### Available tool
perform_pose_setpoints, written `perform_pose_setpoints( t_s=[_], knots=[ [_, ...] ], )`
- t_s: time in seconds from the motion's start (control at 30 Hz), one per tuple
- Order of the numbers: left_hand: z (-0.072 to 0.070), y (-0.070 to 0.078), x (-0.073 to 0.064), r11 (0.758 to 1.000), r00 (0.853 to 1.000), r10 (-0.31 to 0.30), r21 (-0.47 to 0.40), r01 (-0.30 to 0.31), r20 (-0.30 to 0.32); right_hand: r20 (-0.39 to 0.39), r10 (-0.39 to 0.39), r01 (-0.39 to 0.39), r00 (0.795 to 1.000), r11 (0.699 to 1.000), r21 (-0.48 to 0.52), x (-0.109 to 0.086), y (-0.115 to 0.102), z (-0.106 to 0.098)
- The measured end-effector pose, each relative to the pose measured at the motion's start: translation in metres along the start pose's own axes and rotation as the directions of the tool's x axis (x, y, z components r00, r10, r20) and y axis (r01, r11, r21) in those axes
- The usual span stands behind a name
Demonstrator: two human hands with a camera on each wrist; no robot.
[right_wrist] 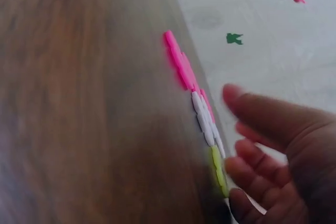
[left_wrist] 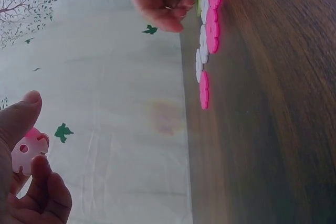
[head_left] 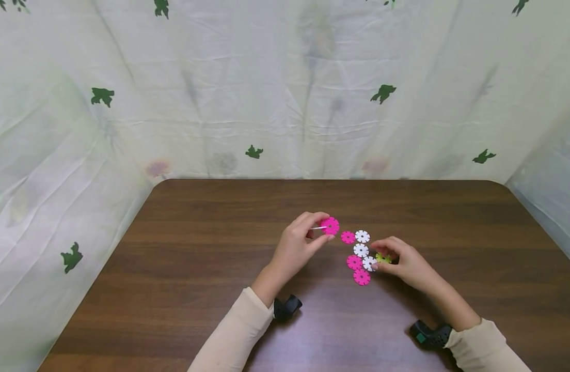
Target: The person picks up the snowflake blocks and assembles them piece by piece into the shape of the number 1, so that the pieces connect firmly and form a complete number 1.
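My left hand is raised and pinches a pink notched plastic disc joined at an angle to a white notched disc. In the head view that white disc shows only as a thin edge. Over the right end of a group of flat discs hovers my right hand, its thumb and fingers apart with nothing between them. Closest to it are a white disc and a yellow-green disc, which the hand partly covers. Other white discs and pink discs lie beside these.
A lone-looking pink disc lies at the group's left, next to a white disc. The brown wooden table reaches back to a pale curtain with green leaf shapes. Black wrist cameras sit at both cuffs.
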State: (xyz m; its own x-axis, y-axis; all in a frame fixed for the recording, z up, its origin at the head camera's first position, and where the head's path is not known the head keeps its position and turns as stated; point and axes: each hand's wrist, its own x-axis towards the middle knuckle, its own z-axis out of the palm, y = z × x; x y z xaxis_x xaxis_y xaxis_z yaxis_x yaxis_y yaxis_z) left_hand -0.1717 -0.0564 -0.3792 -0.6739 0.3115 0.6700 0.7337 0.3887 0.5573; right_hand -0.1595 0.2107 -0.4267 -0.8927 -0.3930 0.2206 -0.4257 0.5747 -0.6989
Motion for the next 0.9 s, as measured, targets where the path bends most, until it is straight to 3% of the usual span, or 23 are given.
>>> perform_pose_setpoints(
  t_s=[0.37,0.6,0.77,0.9],
  knots=[
    [0.000,-0.001,0.000,1.000,1.000,0.002,0.005,-0.002,0.001,0.053,0.038,-0.035,0.998,0.998,-0.044,0.000,0.003,0.006],
    [0.000,0.000,0.000,1.000,1.000,-0.002,0.009,0.002,0.003,0.025,-0.001,0.003,1.000,0.996,-0.086,0.001,-0.001,0.005],
    [-0.001,0.000,0.000,1.000,1.000,-0.006,0.007,0.006,0.003,0.009,-0.020,0.020,1.000,1.000,0.003,0.002,-0.006,0.003],
    [-0.001,0.000,0.000,1.000,1.000,-0.002,0.011,0.002,-0.002,0.016,0.012,-0.013,1.000,0.999,0.050,0.004,-0.011,-0.001]
  ],
)
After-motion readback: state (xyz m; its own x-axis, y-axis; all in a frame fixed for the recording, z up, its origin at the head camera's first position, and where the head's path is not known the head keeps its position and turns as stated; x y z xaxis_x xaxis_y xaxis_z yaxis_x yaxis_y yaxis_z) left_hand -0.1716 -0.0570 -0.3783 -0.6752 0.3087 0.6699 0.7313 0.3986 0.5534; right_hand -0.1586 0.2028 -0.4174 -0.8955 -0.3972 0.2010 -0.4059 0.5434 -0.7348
